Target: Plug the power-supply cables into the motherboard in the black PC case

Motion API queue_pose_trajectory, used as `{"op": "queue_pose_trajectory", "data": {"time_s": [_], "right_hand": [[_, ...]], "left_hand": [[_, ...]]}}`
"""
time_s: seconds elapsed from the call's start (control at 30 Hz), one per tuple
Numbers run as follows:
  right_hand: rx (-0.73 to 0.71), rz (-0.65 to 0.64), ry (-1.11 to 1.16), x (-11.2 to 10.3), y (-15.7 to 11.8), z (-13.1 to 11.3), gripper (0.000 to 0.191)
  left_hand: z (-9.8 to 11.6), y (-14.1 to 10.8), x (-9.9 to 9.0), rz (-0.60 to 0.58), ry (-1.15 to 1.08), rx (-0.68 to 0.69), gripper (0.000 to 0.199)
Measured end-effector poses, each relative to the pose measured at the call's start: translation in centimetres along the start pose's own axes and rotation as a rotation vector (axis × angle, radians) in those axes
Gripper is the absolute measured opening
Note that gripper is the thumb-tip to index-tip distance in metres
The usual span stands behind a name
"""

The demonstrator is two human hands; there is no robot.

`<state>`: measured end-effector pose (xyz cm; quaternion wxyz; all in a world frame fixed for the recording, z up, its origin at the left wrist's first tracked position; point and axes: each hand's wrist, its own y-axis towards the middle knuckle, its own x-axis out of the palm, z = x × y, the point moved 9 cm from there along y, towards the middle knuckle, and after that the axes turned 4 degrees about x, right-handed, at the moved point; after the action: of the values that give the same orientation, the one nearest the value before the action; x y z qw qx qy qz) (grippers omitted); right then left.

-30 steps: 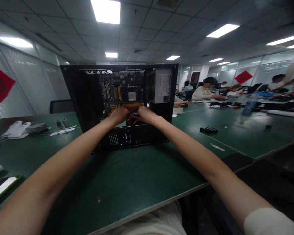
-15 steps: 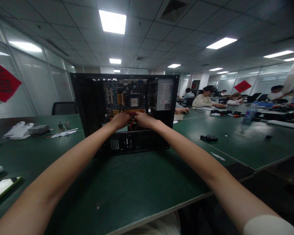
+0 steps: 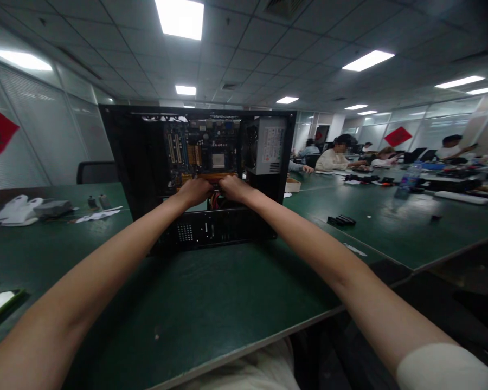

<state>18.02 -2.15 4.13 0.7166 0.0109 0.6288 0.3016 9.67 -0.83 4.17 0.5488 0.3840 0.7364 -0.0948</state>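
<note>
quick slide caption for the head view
Left hand and right hand reach into an open PC case on a green table, close to the motherboard.

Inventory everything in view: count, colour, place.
computer case: 1, black, centre
motherboard: 1, dark, inside case
power supply: 1, grey, case's upper right
cables: several, some red, inside case
tables: count unclear, green, below
bag: 1, white, left
block: 1, grey, beside bag
bottle: 1, clear, right
ceiling lights: several, white, overhead
wall hangings: at least 2, red, both sides
people: several, pale tops, right
small items: uncounted, mixed, both sides
left hand: 1, bare, at motherboard's lower edge
right hand: 1, bare, beside left hand
</note>
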Motion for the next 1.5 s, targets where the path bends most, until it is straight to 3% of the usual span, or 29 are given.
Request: {"op": "queue_pose_trajectory", "data": {"time_s": [0.53,1.03,1.5], "right_hand": [[-0.087,0.060,-0.041,-0.3,-0.2,-0.6,0.029],[-0.049,0.046,-0.075,0.0,0.2,-0.5,0.031],[0.024,0.013,-0.021,0.1,0.2,0.0,0.032]], "left_hand": [[0.4,-0.3,-0.7,-0.012,-0.006,-0.011,0.035],[0.2,0.0,-0.6,-0.018,0.001,-0.011,0.038],[-1.1,-0.1,0.2,0.008,-0.115,-0.106,0.041]]}}
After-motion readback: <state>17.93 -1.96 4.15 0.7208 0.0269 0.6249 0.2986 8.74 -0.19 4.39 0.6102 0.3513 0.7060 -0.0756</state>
